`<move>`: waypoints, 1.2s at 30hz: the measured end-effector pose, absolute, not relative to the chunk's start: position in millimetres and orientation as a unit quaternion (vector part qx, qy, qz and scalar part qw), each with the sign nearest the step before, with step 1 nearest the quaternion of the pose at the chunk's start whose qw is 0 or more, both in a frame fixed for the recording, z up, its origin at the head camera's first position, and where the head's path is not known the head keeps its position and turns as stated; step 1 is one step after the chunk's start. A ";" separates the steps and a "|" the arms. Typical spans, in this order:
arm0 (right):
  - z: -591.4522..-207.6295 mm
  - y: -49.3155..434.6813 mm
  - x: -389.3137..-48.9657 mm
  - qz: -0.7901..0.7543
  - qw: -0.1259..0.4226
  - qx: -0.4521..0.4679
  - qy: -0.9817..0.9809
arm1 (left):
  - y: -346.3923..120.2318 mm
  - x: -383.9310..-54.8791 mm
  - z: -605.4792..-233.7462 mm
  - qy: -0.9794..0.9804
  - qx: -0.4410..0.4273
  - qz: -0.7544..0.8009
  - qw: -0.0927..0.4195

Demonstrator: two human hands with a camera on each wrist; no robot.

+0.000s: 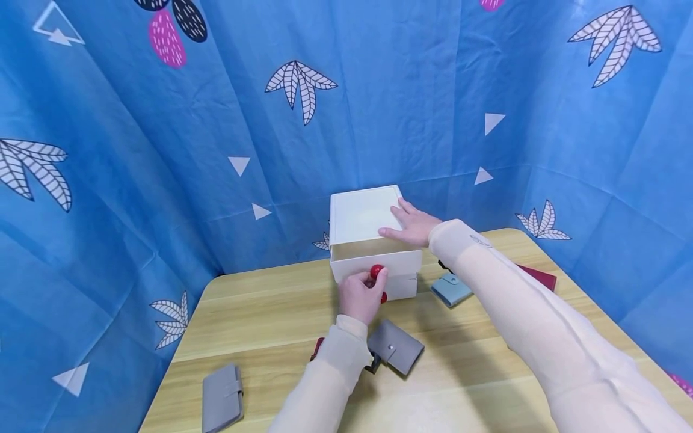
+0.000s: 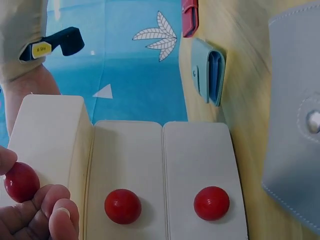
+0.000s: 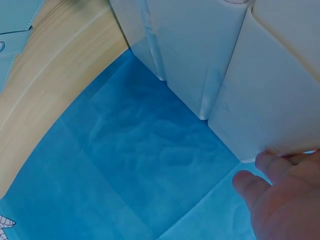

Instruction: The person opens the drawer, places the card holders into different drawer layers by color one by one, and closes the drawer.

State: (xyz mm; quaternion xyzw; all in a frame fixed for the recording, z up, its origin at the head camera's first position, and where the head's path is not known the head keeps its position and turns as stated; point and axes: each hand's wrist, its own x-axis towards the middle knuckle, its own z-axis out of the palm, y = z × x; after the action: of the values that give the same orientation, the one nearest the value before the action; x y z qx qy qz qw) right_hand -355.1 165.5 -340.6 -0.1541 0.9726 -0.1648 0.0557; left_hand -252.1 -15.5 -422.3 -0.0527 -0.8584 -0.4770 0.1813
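A small white drawer cabinet (image 1: 364,215) stands at the back of the table. Its top drawer (image 1: 397,262) sticks out part way, and the two lower drawers (image 2: 127,160) are flush in the left wrist view. My left hand (image 1: 361,297) pinches the round red knob (image 2: 22,182) of that top drawer between thumb and fingers. On the right edge of the cabinet's top, my right hand (image 1: 408,224) rests with its fingers spread. The other two red knobs (image 2: 212,203) are untouched. What lies inside the drawer is hidden.
A grey wallet (image 1: 397,347) lies before the cabinet, partly behind the left wrist. Another grey wallet (image 1: 222,398) is at front left. Right of the cabinet sit a light blue wallet (image 1: 452,290) and a dark red one (image 1: 537,276). Blue curtains (image 1: 379,90) hang behind.
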 end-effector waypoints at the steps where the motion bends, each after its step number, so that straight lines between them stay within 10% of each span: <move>1: -340.7 165.9 -355.3 -0.166 0.054 -0.155 0.972 | -15.6 -250.2 -422.8 -0.857 -0.058 -0.478 0.185; 36: -346.9 165.2 -353.8 -0.186 0.035 -0.148 0.971 | -26.3 -182.3 -441.9 -0.831 -0.119 -0.491 0.233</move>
State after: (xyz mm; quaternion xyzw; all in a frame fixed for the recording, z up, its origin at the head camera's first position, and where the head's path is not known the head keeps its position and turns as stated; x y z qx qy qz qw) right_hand -353.8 165.2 -346.9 -0.1479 0.9708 -0.1856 0.0355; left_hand -182.3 -26.3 -441.9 -0.1194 -0.8307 -0.4913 0.2331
